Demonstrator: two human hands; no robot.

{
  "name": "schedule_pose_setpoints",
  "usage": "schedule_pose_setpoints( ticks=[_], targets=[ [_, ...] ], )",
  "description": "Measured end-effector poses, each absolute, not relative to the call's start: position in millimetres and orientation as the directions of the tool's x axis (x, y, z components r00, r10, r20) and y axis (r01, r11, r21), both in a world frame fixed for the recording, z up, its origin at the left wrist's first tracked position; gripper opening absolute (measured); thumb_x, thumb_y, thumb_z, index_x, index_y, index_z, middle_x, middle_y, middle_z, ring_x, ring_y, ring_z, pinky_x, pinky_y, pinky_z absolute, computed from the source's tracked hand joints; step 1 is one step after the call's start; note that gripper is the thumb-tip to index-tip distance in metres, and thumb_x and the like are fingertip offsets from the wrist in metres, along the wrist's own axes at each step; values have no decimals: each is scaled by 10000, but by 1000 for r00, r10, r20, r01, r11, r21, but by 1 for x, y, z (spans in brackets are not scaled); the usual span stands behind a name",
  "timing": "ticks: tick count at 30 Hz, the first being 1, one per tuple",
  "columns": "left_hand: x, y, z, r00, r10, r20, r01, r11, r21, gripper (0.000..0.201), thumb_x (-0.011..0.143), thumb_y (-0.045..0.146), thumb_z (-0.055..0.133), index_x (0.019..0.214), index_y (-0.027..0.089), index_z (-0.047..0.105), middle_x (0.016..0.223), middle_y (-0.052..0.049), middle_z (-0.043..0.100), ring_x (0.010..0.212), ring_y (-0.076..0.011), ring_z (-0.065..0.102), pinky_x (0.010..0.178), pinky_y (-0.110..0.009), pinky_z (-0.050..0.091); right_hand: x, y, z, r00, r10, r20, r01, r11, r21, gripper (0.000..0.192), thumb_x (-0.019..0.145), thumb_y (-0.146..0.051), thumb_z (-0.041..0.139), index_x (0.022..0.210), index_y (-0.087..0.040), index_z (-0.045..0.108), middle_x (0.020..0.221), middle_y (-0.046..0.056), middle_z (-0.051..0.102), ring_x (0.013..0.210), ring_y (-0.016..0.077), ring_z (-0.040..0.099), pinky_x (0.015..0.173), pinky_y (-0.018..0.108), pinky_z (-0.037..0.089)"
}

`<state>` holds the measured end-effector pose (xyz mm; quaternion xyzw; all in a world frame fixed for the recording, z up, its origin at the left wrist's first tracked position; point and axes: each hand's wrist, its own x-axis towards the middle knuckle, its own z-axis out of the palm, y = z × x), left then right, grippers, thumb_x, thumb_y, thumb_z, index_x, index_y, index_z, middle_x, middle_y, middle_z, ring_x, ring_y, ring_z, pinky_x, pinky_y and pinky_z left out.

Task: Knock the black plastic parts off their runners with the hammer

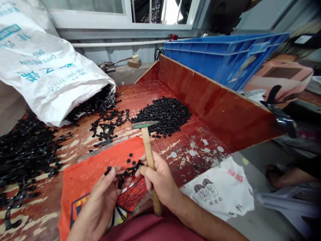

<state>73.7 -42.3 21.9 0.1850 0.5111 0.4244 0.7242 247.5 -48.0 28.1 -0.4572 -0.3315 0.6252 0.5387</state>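
A worn red workbench point(190, 100) carries black parts point(163, 115), an orange cloth point(100, 160) and a white sack point(45, 67).

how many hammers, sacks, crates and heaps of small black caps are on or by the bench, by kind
hammer, in the right hand: 1
white sack: 1
blue crate: 1
heap of small black caps: 1
total: 4
The left hand holds a black plastic piece, not counted.

Left hand point(100, 197) pinching black plastic strip point(126, 173), right hand point(159, 180) gripping hammer point(147, 150) — red workbench point(200, 147)
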Motion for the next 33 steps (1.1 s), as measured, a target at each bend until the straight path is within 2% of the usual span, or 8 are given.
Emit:
schedule_pose_setpoints(
  ticks=[5,9,12,15,19,22,27,33],
  targets=[
    [85,-52,22,164,853,-495,-457,510,728,295,684,394,848,895,211,753,861,-31,751,852,-206,679,868,-333,533,242,-50,26,5,980,-200,-453,-176,-874,146,789,-233,573,914,-198,507,623,-53,665,336,30,355,363,154,246],
    [90,-49,26,161,896,-415,-201,441,875,300,680,440,836,817,190,742,730,-9,704,745,-176,627,726,-272,502,239,-54,26,-38,969,-243,-340,-241,-909,159,775,-254,605,900,-193,529,587,-62,644,331,42,374,351,156,275],
    [84,-35,34,156,893,-422,-82,438,895,316,677,451,829,700,169,690,593,21,606,574,-116,514,579,-229,435,239,-56,27,-106,957,-270,-259,-289,-922,219,785,-311,626,952,-191,552,610,-61,651,332,44,373,339,158,275],
    [67,-13,39,13,898,-439,-18,439,898,364,607,463,862,670,170,656,495,71,487,461,-68,366,453,-194,295,247,-56,27,-116,958,-261,-217,-281,-935,316,815,-343,620,1088,-191,570,610,-76,622,335,45,365,337,157,278],
    [43,13,37,86,887,-455,176,436,883,357,584,437,869,706,156,686,603,29,613,537,-90,476,496,-197,344,266,-58,16,9,956,-292,-147,-288,-946,366,848,-373,598,1163,-189,568,550,-107,520,337,55,362,336,155,283],
    [39,23,31,190,849,-493,266,439,858,357,633,454,834,686,147,661,554,29,591,472,-74,432,455,-194,302,277,-64,2,48,944,-327,-95,-322,-942,365,862,-375,579,1176,-190,568,544,-111,492,344,62,377,339,155,285],
    [52,27,23,141,834,-533,189,506,842,407,596,437,841,694,176,544,490,72,515,363,-23,245,383,-180,121,283,-72,-12,31,930,-367,-23,-366,-930,351,874,-348,560,1190,-197,574,547,-110,482,362,72,386,343,159,287],
    [59,30,20,198,742,-641,90,637,765,316,595,360,769,586,171,516,440,57,465,365,-27,256,364,-169,133,280,-69,-7,2,940,-342,26,-342,-939,299,878,-282,529,1155,-204,612,549,-101,478,397,73,378,387,169,319]
  ],
)
